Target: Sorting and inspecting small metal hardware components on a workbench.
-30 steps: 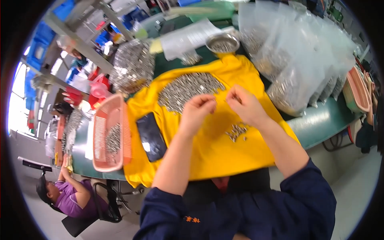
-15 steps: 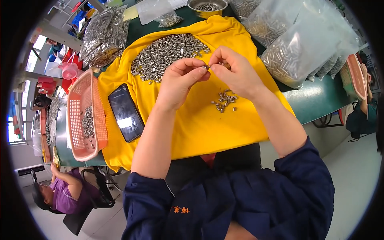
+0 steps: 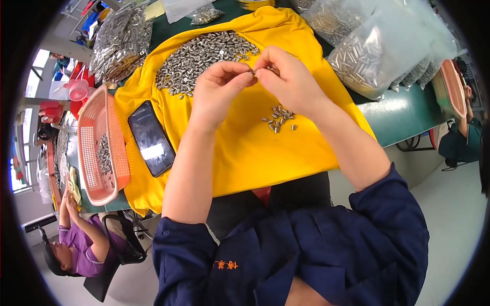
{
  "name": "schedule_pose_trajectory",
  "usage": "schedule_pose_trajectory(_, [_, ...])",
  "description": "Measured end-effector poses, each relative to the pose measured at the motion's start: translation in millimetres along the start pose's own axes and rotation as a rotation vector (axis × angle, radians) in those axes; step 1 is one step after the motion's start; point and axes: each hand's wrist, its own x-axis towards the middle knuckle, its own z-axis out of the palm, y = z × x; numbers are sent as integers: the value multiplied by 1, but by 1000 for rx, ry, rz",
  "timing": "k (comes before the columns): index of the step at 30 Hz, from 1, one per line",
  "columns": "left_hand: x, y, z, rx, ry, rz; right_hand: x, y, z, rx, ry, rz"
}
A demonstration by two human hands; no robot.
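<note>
My left hand and my right hand meet fingertip to fingertip above a yellow cloth. Between their pinched fingers is a small metal piece, mostly covered, so its exact shape does not show. Something small and dark also shows inside the curled fingers of my right hand. Behind my left hand spreads a big pile of short, shiny metal cylinders. A smaller group of the same cylinders lies on the cloth below my right hand.
Left of the cloth's middle lies a black phone, beside a pink basket holding more metal pieces. Plastic bags of metal parts stand at the far right, another bag far left. A co-worker in purple sits at left.
The whole view has shifted a little, so the table sits higher and further left. Both hands keep their pinch together. The co-worker at left has raised their forearms.
</note>
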Motion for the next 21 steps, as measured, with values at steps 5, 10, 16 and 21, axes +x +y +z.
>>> schedule_pose_trajectory(5, [0,4,2,283,45,40,10,9,-23,555,-6,370])
schedule_pose_trajectory(10, [-12,3,34,793,-229,97,14,14,-32,509,129,314])
schedule_pose_trajectory(16, [-5,-4,32,875,-161,194,19,18,-34,515,175,304])
schedule_pose_trajectory(21, [14,-12,61,1240,-190,206,21,19,-25,310,211,261])
